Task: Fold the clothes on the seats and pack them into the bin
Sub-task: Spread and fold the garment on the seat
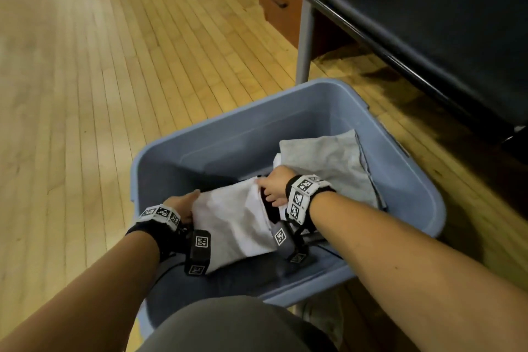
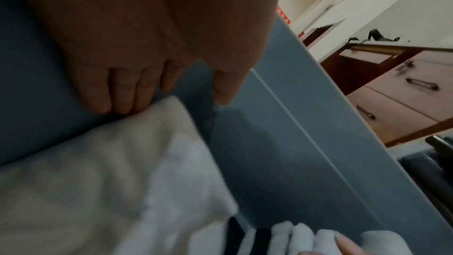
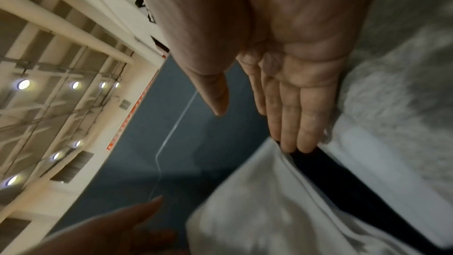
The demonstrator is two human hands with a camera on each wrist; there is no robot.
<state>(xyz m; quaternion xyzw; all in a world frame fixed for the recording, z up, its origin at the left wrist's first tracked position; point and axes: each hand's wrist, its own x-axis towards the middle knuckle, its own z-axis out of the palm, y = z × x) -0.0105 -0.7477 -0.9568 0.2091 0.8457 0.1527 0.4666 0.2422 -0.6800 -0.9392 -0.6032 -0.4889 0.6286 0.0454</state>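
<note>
Down inside the blue bin (image 1: 423, 180), a folded white garment (image 1: 231, 223) lies between both hands, long axis running from near rim to far wall. Left hand (image 1: 183, 206) presses its left edge with straight fingers; right hand (image 1: 274, 186), also flat, slides along its right edge, beside a folded grey garment (image 1: 331, 163).

floor: pale wooden plank floor (image 1: 114, 66), left of and beyond the hands | furniture: brown wooden drawer cabinet with dark handles (image 1: 278, 0), far ahead; black padded seat on a grey metal leg (image 1: 428, 23), ahead right | light: round recessed ceiling lamps (image 3: 23, 84) overhead
</note>
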